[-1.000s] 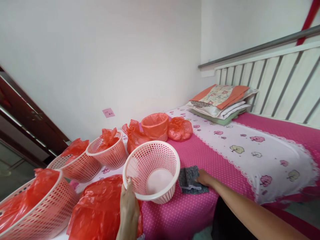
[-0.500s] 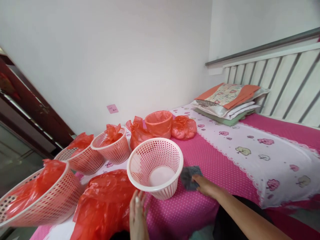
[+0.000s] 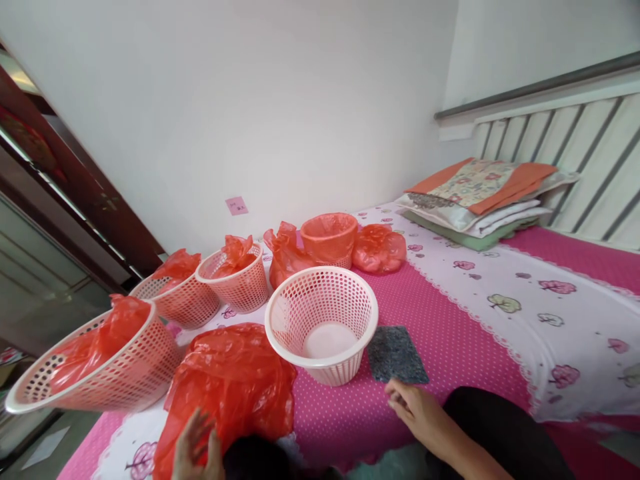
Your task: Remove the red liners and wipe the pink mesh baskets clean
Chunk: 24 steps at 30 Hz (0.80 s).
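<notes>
A light pink perforated plastic basket (image 3: pixel 320 367) stands upright with nothing in it. Beside it, on the right, a dark grey cloth (image 3: pixel 397 353) lies flat on the bed. My right hand (image 3: pixel 413 408) is just at the cloth's near edge, its fingers loosely curled and apart, gripping nothing that I can see. Low in the view, my left hand (image 3: pixel 197 443) hovers over a crumpled red plastic bag (image 3: pixel 235 383), its fingers spread and free of any object.
More pink baskets with red bags stand at the left (image 3: pixel 125 377) and the back (image 3: pixel 245 290). One basket at the back is lined with a red bag (image 3: pixel 330 237); another red bag (image 3: pixel 380 249) lies beside it. Folded bedding (image 3: pixel 485 193) is stacked near the white headboard (image 3: pixel 575 153).
The grey cloth, bunched in my right hand before, now lies spread flat, and that hand has let go and drawn back. My left hand has moved left from the basket to above the red bag.
</notes>
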### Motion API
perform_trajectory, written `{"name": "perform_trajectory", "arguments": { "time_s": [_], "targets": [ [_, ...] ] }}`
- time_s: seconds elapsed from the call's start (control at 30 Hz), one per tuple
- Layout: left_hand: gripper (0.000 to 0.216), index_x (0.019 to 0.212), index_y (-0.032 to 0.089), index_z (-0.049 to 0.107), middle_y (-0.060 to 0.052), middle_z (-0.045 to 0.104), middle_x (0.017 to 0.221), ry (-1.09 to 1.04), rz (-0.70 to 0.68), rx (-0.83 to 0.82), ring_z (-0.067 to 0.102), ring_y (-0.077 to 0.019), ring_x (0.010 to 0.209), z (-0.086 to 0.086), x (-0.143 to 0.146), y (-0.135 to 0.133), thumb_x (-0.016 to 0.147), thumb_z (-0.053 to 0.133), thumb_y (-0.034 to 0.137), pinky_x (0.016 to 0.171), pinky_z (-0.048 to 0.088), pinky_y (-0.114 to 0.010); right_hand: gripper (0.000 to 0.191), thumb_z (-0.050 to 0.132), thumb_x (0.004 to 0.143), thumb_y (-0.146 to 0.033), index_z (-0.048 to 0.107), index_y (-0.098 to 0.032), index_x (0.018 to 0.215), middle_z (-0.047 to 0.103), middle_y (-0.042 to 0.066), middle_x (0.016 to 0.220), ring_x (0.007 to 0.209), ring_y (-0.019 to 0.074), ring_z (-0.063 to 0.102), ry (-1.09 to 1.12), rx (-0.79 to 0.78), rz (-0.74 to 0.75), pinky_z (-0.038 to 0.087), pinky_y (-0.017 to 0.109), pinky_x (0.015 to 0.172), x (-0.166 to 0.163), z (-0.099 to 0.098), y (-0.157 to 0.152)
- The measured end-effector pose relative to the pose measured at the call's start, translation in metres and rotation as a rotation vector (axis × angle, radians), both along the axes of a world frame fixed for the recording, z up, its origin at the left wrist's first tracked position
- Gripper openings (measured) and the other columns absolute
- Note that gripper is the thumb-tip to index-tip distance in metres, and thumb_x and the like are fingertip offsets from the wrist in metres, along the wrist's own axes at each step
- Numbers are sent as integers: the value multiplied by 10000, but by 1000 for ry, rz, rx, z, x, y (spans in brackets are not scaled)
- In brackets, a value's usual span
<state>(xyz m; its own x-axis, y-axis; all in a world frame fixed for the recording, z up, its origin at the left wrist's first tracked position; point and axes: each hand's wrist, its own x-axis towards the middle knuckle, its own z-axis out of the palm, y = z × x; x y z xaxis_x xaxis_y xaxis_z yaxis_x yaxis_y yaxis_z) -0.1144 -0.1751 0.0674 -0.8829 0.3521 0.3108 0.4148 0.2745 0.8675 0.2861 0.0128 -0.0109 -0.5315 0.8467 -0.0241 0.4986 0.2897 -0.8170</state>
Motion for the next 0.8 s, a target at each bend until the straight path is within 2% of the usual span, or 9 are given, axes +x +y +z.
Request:
{"name": "perform_trajectory", "arguments": {
  "time_s": [0.1,0.17,0.27,0.33,0.4,0.43,0.5,0.67,0.8],
  "targets": [
    [759,1597,247,479,-202,423,1696,455,20,-157,407,-443,1570,35,-15,18,890,622,484,1277,355,-638,188,493,949,-283,656,-251,1038,796,96,1010,987,270,767,-39,2,24,510,343,868,-6,-5,-10],
    [739,1619,200,439,-222,226,1791,601,-63,-230,223,-405,1663,50,-26,36,929,605,407,1322,267,-605,196,489,957,-273,660,-242,1048,794,106,1019,1011,273,765,-80,17,33,504,345,876,-10,-7,-9],
    [645,1566,136,485,-278,254,1769,624,-134,-411,127,-456,1676,65,-49,64,956,589,317,1281,226,-722,194,481,963,-250,657,-231,1042,790,109,1004,996,272,762,-104,36,50,499,348,865,-14,-7,-4],
    [401,1330,175,656,-239,493,1640,542,-158,-490,305,-460,1613,74,-65,77,944,589,260,1219,331,-706,187,480,962,-230,653,-226,1033,788,110,999,987,270,759,-119,30,52,495,354,866,-14,-8,-2],
    [146,1015,197,690,-165,755,1181,472,-154,-495,649,-390,1277,87,-77,83,940,566,212,1036,510,-532,181,477,966,-218,649,-226,1021,782,102,980,976,265,755,-146,23,48,489,353,858,-12,-9,-3],
    [109,929,204,653,-105,736,907,449,-129,-481,713,-336,1015,94,-82,83,944,545,199,889,536,-442,175,481,966,-215,649,-227,1015,778,95,969,968,261,753,-157,23,46,485,349,852,-11,-9,-4],
    [122,871,223,570,18,517,624,429,-54,-429,588,-237,654,112,-87,78,962,498,187,680,441,-336,157,496,960,-203,647,-229,995,770,80,940,938,250,747,-173,28,43,473,340,835,-11,-8,-8],
    [184,827,256,412,53,388,722,454,119,-246,422,-166,667,156,-84,56,983,461,171,681,312,-308,118,542,951,-192,651,-219,986,747,59,881,856,227,714,-184,18,136,447,319,792,-28,-3,-16],
    [144,835,252,449,40,450,705,427,75,-217,458,-178,676,168,-74,49,906,499,137,692,346,-317,128,575,920,-178,671,-206,998,741,69,898,856,238,705,-207,10,182,454,330,809,-44,-4,-16]
  ]
}}
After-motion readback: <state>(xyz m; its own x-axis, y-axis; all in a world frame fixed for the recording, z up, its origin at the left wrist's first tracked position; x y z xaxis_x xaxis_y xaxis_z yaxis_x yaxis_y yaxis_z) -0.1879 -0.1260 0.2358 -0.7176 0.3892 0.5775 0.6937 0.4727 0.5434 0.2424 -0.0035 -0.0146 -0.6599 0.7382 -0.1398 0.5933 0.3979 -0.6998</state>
